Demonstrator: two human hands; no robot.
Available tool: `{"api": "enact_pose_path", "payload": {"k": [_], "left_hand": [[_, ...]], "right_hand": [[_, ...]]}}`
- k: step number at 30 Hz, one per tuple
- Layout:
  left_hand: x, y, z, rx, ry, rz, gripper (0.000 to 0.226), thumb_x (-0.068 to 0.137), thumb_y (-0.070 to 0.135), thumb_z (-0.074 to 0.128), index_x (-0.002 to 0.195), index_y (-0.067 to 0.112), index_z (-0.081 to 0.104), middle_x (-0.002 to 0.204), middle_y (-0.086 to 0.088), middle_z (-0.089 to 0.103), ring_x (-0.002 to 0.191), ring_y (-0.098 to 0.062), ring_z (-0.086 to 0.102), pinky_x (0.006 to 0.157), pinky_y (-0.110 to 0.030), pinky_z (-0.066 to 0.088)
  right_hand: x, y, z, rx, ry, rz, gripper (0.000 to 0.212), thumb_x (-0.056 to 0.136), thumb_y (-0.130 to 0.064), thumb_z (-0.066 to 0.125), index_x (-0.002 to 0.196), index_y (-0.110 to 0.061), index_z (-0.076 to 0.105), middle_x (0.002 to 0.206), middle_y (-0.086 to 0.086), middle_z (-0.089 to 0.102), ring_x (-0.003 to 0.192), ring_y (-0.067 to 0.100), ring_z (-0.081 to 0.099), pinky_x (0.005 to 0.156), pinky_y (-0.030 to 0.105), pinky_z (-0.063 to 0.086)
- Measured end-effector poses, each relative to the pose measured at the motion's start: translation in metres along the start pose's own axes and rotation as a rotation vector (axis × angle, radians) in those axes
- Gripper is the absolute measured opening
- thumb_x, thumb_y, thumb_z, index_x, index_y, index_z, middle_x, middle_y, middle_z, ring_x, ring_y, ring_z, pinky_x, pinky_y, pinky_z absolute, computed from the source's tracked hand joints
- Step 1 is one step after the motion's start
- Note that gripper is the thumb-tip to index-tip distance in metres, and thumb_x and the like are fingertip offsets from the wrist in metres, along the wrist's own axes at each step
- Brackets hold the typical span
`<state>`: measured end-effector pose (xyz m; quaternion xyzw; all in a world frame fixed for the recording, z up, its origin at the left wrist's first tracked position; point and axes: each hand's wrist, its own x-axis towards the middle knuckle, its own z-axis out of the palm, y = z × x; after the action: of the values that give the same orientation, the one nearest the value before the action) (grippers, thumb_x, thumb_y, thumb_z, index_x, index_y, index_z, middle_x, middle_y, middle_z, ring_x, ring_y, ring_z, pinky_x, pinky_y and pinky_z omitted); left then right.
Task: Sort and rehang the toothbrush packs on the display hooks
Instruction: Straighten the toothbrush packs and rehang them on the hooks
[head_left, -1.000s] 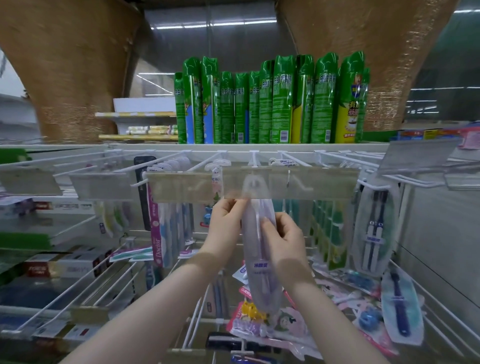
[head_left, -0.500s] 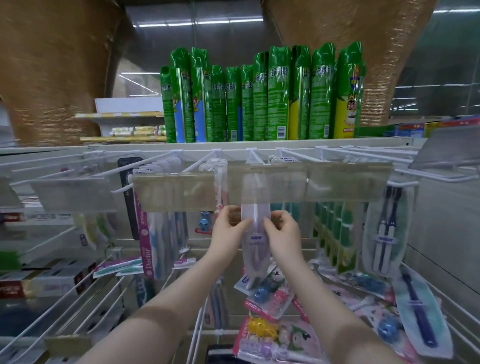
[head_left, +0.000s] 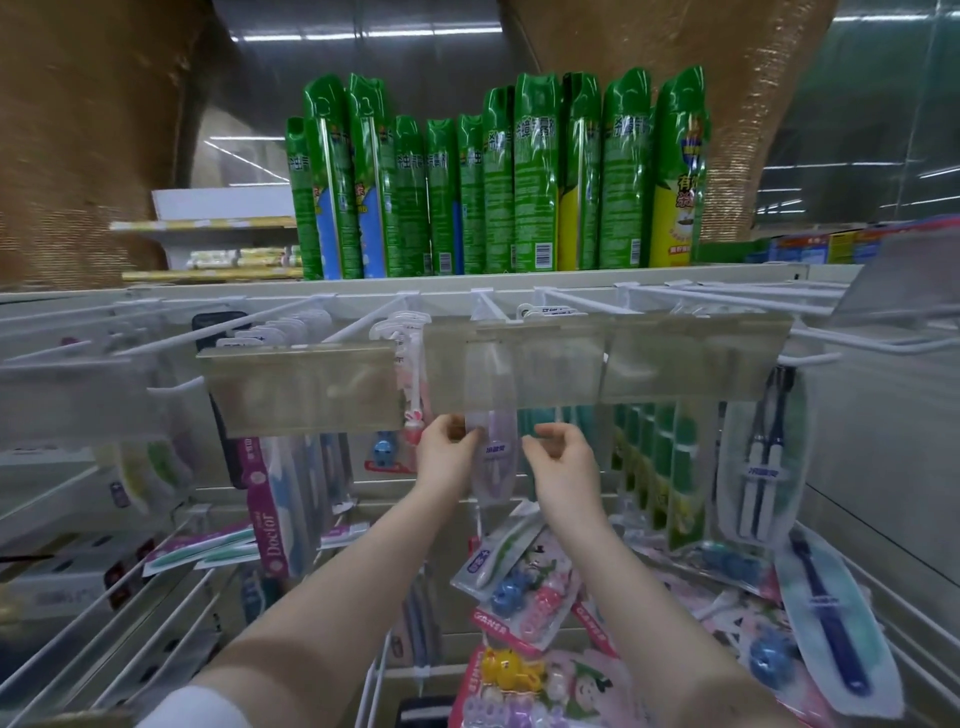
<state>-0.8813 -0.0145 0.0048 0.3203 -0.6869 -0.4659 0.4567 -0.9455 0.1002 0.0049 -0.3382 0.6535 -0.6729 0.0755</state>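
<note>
A clear toothbrush pack (head_left: 492, 457) with a pale purple brush hangs upright at the centre of the display, its top hidden behind a translucent label strip (head_left: 602, 364) on the white hooks (head_left: 491, 304). My left hand (head_left: 445, 456) pinches the pack's left edge. Just off the pack's right edge, my right hand (head_left: 562, 460) has loosely curled fingers with nothing between them. Several loose toothbrush packs (head_left: 540, 597) lie in a heap below.
Green spray cans (head_left: 498, 182) stand on the shelf above the hooks. More packs hang alongside: a pink Doctor pack (head_left: 266, 519) to the left, green ones (head_left: 657, 467) and a dark blue twin pack (head_left: 761, 457) to the right. White wire rails (head_left: 104, 623) slope down at lower left.
Both hands lifted the clear pack up behind the label strip. My right hand has come off its right edge; the left still pinches it.
</note>
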Motion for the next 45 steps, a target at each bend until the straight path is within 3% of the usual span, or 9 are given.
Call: {"api": "enact_pose_path", "payload": {"k": [2,5,8,11,15,21,27,33,45], "left_hand": [[0.002,0.000,0.003,-0.019,0.010,-0.013,0.010,0.086,0.006,0.061,0.080,0.014,0.061,0.085,-0.009,0.066,0.082,-0.023,0.060,0.078,-0.038,0.050],[0.000,0.000,0.006,-0.036,0.027,-0.031,0.009,0.087,0.007,0.060,0.081,0.014,0.060,0.084,-0.007,0.064,0.081,-0.022,0.059,0.076,-0.035,0.048],[-0.008,0.000,0.006,-0.064,0.046,-0.052,0.003,0.089,0.012,0.060,0.092,0.009,0.061,0.093,-0.009,0.066,0.088,-0.025,0.059,0.078,-0.034,0.047],[-0.022,-0.001,0.007,-0.086,0.068,-0.086,0.036,0.091,0.020,0.061,0.120,-0.002,0.055,0.117,-0.013,0.061,0.107,-0.028,0.057,0.093,-0.039,0.045],[-0.049,-0.004,0.006,-0.157,0.076,-0.177,0.053,0.089,0.025,0.064,0.132,0.006,0.041,0.115,-0.003,0.050,0.107,-0.020,0.050,0.097,-0.034,0.042],[-0.091,0.008,-0.002,-0.136,0.184,-0.192,0.033,0.090,0.021,0.061,0.116,0.011,0.043,0.104,-0.004,0.049,0.095,-0.021,0.050,0.080,-0.033,0.039],[-0.140,0.036,-0.001,-0.218,0.058,-0.099,0.018,0.091,0.014,0.059,0.107,0.014,0.050,0.095,0.003,0.054,0.086,-0.011,0.053,0.075,-0.023,0.043],[-0.165,0.050,0.008,-0.235,-0.064,-0.070,0.012,0.090,0.009,0.059,0.100,0.014,0.053,0.095,-0.001,0.059,0.090,-0.017,0.055,0.087,-0.032,0.045],[-0.191,0.057,0.013,-0.203,-0.306,-0.106,0.011,0.090,0.007,0.059,0.088,0.018,0.057,0.092,-0.001,0.062,0.086,-0.016,0.057,0.071,-0.023,0.046]], "right_hand": [[0.000,-0.002,-0.005,0.002,0.001,-0.004,0.014,0.094,-0.019,0.054,0.107,-0.014,0.052,0.085,-0.013,0.052,0.076,0.000,0.051,0.065,0.017,0.039],[-0.003,-0.002,-0.011,0.038,0.006,0.016,0.010,0.094,-0.018,0.054,0.103,-0.016,0.051,0.090,-0.006,0.056,0.091,0.016,0.059,0.077,0.024,0.043],[-0.010,-0.001,-0.014,0.066,-0.009,0.036,0.011,0.094,-0.018,0.054,0.104,-0.015,0.052,0.096,-0.001,0.059,0.095,0.019,0.059,0.085,0.032,0.047],[-0.019,-0.001,-0.022,0.078,-0.020,0.040,0.011,0.094,-0.018,0.054,0.104,-0.014,0.052,0.094,0.000,0.059,0.092,0.019,0.059,0.087,0.035,0.048],[-0.033,0.001,-0.036,0.088,-0.014,0.056,0.009,0.094,-0.017,0.054,0.102,-0.015,0.052,0.095,0.003,0.060,0.091,0.021,0.060,0.087,0.037,0.050],[-0.064,0.000,-0.060,0.143,-0.057,0.115,0.010,0.094,-0.018,0.053,0.104,-0.019,0.052,0.104,0.002,0.060,0.097,0.018,0.060,0.087,0.030,0.048],[-0.091,-0.006,-0.071,0.139,-0.046,0.153,0.011,0.095,-0.017,0.053,0.105,-0.018,0.052,0.107,0.004,0.059,0.097,0.020,0.060,0.084,0.032,0.050],[-0.111,-0.010,-0.081,0.142,-0.002,0.221,0.011,0.093,-0.014,0.056,0.104,-0.016,0.054,0.092,0.003,0.062,0.075,0.020,0.058,0.075,0.038,0.054],[-0.142,-0.016,-0.101,0.037,0.142,0.161,0.018,0.092,-0.011,0.055,0.088,-0.028,0.049,0.097,0.000,0.062,0.095,0.022,0.062,0.090,0.042,0.051]]}}
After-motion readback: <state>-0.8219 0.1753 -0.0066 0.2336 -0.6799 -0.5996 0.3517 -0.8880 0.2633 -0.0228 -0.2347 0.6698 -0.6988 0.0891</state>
